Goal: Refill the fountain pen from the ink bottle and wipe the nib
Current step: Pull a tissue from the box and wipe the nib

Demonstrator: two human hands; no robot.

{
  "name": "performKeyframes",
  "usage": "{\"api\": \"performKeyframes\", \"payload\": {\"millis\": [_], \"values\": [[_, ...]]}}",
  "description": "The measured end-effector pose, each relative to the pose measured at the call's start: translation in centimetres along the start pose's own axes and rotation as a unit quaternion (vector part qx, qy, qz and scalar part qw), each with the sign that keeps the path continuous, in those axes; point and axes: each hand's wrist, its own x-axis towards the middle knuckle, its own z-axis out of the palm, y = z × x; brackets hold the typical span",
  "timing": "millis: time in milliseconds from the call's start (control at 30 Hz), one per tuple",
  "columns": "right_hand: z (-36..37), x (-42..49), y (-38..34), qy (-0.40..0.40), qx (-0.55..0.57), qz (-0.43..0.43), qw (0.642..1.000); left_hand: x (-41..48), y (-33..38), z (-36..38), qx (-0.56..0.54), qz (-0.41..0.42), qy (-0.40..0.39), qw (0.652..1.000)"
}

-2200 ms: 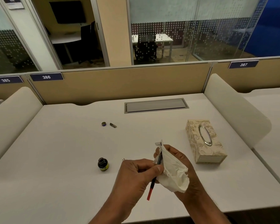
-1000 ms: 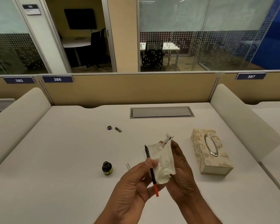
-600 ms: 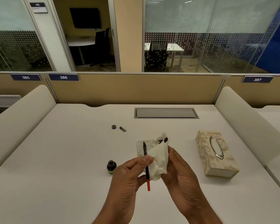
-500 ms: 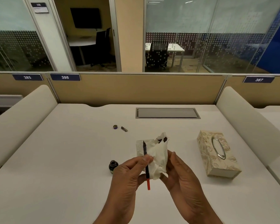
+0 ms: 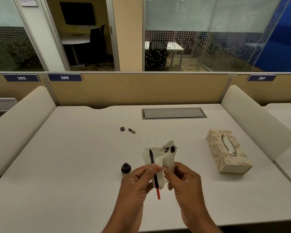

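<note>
My left hand (image 5: 136,184) pinches a slim fountain pen (image 5: 152,163) with a dark body and a red end, held upright with the nib at the top. My right hand (image 5: 183,180) holds a white tissue (image 5: 165,158) behind the pen; dark ink blots mark the tissue's top right corner. The nib stands bare in front of the tissue. A small open ink bottle (image 5: 125,168) sits on the white desk (image 5: 74,165) just left of my hands.
The bottle cap (image 5: 122,128) and a small metal pen part (image 5: 131,130) lie further back on the desk. A patterned tissue box (image 5: 227,155) stands to the right. A grey cable hatch (image 5: 174,113) and beige dividers bound the desk.
The tissue was wrapped around the nib earlier; it has opened out and the nib is now uncovered, with ink blots showing on the tissue. Both hands rose slightly toward the desk's middle.
</note>
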Motion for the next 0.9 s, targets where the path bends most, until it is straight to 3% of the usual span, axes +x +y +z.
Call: {"api": "performKeyframes", "payload": {"millis": [200, 433, 733, 900], "values": [[2.1, -1.8, 1.6, 0.034, -0.129, -0.036, 0.99, -0.8, -0.7, -2.5, -0.055, -0.049, -0.029, 0.997], [1.8, -3.4, 2.6, 0.049, -0.141, -0.058, 0.987, -2.3, -1.7, -3.2, -0.144, -0.097, -0.032, 0.984], [-2.2, -4.4, 4.5, 0.047, -0.248, -0.142, 0.957, -4.7, -2.9, 0.2, -0.109, -0.095, 0.011, 0.989], [-4.8, -5.1, 4.3, 0.041, -0.243, -0.154, 0.957, -6.2, -4.6, 3.3, -0.072, -0.069, 0.009, 0.995]]}}
